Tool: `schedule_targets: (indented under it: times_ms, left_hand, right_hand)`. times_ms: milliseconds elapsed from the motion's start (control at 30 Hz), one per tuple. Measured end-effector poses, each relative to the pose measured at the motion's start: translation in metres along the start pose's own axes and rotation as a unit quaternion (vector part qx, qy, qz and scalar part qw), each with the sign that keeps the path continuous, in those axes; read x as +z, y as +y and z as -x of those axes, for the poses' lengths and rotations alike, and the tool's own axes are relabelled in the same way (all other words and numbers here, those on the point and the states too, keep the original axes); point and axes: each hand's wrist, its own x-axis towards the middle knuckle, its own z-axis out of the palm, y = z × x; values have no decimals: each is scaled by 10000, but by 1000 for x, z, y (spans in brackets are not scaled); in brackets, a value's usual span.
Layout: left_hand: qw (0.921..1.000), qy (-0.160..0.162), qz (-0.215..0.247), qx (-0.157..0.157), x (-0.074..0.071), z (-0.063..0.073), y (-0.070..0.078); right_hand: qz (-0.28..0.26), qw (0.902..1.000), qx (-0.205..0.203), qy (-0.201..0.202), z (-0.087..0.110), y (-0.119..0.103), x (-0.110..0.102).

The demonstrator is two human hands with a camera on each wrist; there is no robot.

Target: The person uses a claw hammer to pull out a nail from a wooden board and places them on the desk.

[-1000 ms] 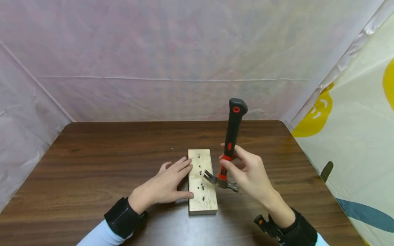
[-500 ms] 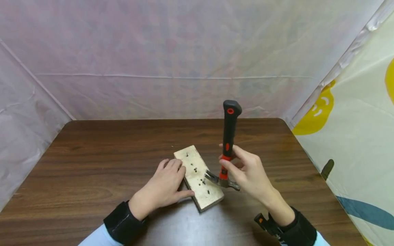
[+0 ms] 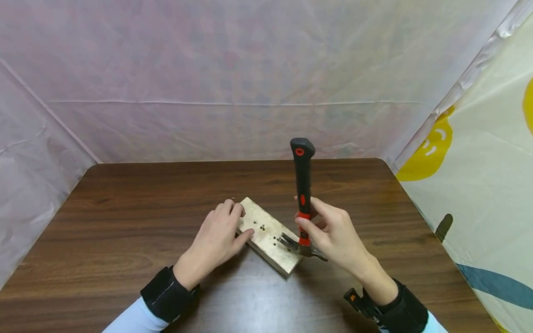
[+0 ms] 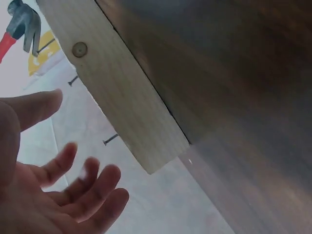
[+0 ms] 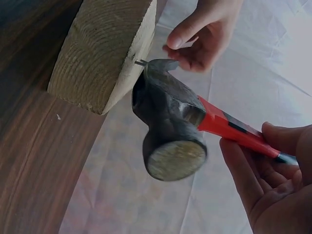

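Note:
A pale wooden board (image 3: 268,231) lies diagonally on the table, its far end to the left. Several nails stick out of its upper face; two of them, such as one nail (image 4: 111,140), show in the left wrist view. My right hand (image 3: 335,231) pinches the claw hammer (image 3: 303,180) low on its handle near the head. The handle points up, and the claw (image 5: 163,64) is beside a nail at the board's near end; whether it touches cannot be told. At the board's far left side, my left hand (image 3: 214,238) has loosely bent fingers, apart from the wood in the left wrist view.
The brown wood-grain table (image 3: 137,222) has rounded far corners. A pale fabric sheet (image 3: 233,60) hangs behind it, and a patterned cloth (image 3: 483,222) hangs along the right side. Black straps, one a wrist band (image 3: 168,294), circle both wrists.
The board has turned counterclockwise from lengthwise to diagonal, its near end swinging right beneath the hammer's claw. My left hand has moved slightly with it and loosened. The hammer's handle has tilted left.

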Motion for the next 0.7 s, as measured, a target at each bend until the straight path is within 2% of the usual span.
schedule_targets:
  times_ms: [133, 267, 500, 700]
  left_hand:
    - [9984, -419, 309, -209, 3, -4, -2]
    - [9953, -875, 334, -260, 6, -6, -1]
    - [9955, -932, 138, -114, 10, -7, -2]
    - [9934, -1134, 173, -97, 10, -6, -2]
  right_hand:
    - [52, 9999, 83, -94, -1, 1, 1]
    - [53, 9997, 134, -189, 0, 3, 3]
    - [112, 9991, 133, -382, -2, 4, 4]
    - [353, 9964, 315, -707, -8, 3, 7]
